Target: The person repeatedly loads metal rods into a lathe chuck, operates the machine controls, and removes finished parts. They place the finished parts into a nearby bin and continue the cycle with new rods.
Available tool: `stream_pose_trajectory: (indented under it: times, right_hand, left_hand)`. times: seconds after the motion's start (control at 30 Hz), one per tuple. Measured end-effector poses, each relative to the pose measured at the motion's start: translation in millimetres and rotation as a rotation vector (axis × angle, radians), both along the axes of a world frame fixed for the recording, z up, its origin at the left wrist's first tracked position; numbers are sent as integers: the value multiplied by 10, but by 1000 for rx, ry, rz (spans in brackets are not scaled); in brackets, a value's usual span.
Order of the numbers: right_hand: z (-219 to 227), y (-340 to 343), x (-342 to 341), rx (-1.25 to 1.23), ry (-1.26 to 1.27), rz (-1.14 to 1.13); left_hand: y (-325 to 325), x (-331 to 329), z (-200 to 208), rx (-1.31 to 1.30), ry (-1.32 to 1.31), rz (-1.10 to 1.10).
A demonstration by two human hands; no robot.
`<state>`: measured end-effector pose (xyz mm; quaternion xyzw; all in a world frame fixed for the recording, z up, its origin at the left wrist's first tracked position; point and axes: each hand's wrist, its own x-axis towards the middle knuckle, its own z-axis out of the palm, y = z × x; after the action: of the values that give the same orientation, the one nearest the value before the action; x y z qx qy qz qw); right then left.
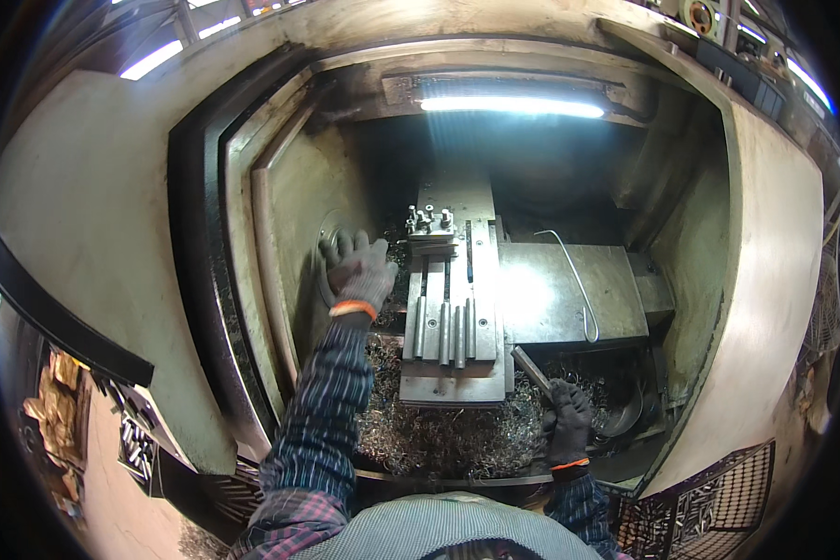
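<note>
My left hand (362,271), in a grey glove with an orange cuff, reaches to the round spindle face (329,257) on the machine's left inner wall. Its fingers are spread beside that face; whether anything sits behind them is hidden. My right hand (569,413), in a dark glove, is closed around a metal rod (532,371) that points up and left, over the chips. Between the hands stands the machine's grooved slide (448,387). Several short metal rods (444,334) lie side by side on it, below a bolted tool holder (431,233).
Curly metal chips (429,443) cover the tray around the slide. A hooked wire (574,280) lies on the flat metal cover (532,322) at right. A lamp (513,107) shines at the back. Outside stand a crate of rods (700,513) and a container of metal pieces (138,448).
</note>
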<state>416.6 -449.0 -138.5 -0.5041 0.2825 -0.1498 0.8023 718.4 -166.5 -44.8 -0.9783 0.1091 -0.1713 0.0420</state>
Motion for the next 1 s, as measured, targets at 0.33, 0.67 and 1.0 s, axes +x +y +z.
stream_pose_trajectory:
  times: [0.33, 0.67, 1.0]
  right_hand:
    - [279, -23, -144, 50, -63, 43]
    - [357, 218, 522, -105, -162, 130]
    - [87, 1141, 2583, -447, -192, 203]
  left_hand:
    - [-586, 960, -392, 279, 670, -168]
    - [-308, -1286, 302, -1257, 208, -615]
    - [1453, -3170, 1250, -1412, -144, -17]
